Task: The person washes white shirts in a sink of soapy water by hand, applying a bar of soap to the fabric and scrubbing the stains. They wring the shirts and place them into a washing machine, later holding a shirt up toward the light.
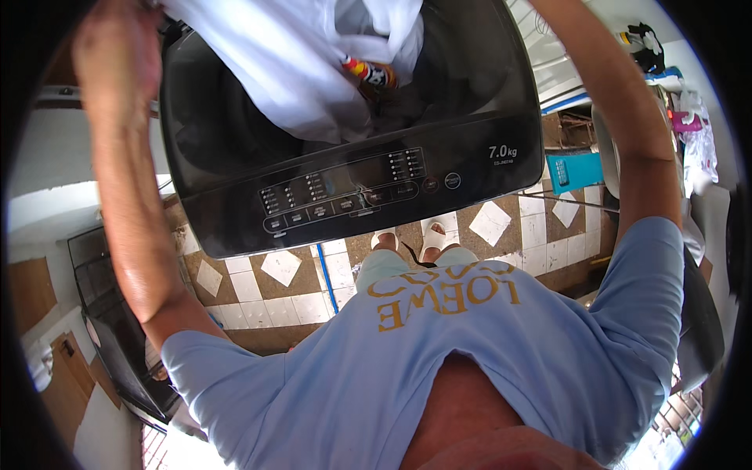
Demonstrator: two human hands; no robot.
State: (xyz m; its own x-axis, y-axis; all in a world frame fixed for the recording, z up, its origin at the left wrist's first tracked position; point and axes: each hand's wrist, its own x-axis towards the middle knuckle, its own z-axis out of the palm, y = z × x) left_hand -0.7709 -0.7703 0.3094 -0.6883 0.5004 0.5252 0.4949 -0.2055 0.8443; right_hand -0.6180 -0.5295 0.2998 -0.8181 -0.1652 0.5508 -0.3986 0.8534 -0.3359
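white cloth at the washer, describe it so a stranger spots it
Find the black washing machine, top centre. Across its opening drapes the white cloth, its bright folds, with a small multicoloured patch among them, setting it apart from the dark machine.

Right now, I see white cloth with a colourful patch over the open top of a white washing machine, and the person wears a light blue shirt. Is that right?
Not quite: the washing machine is black, not white, as the head view shows. The rest holds: white cloth with a colourful patch over its open top, and a light blue shirt on the person.
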